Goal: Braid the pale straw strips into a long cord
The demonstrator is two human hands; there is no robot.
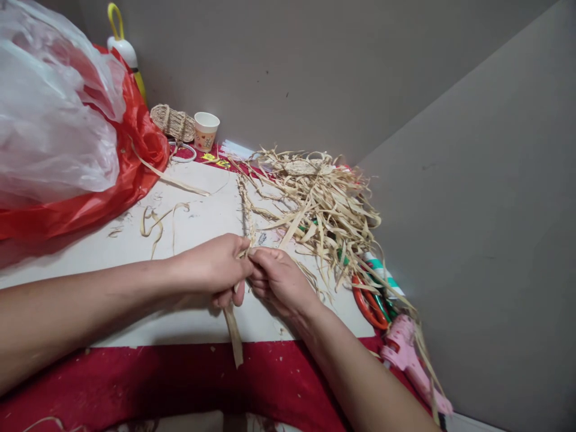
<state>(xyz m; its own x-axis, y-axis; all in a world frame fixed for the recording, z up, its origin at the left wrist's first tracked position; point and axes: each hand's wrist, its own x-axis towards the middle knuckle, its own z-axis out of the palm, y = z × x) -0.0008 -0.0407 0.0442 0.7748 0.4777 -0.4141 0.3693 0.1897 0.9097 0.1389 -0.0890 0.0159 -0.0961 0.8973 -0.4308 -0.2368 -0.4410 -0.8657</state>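
Note:
My left hand (227, 270) and my right hand (276, 276) meet over the middle of the white board (198, 324), their fingertips touching. Both are closed, pinching the near end of a thin braided straw cord (246, 204) that runs away from me across the board. A flat strip of dried leaf (234, 336) hangs down from below my left hand toward the red cloth. Just beyond my right hand, a loose heap of dried straw strips (333, 210) spreads over the board's right side.
Red and white plastic bags (58, 120) bulk up at left. A paper cup (206, 132) and woven straw piece (173, 122) stand at the back. Orange-handled scissors (369, 306) and a pink glue gun (407, 354) lie at right, beside the grey wall (472, 210).

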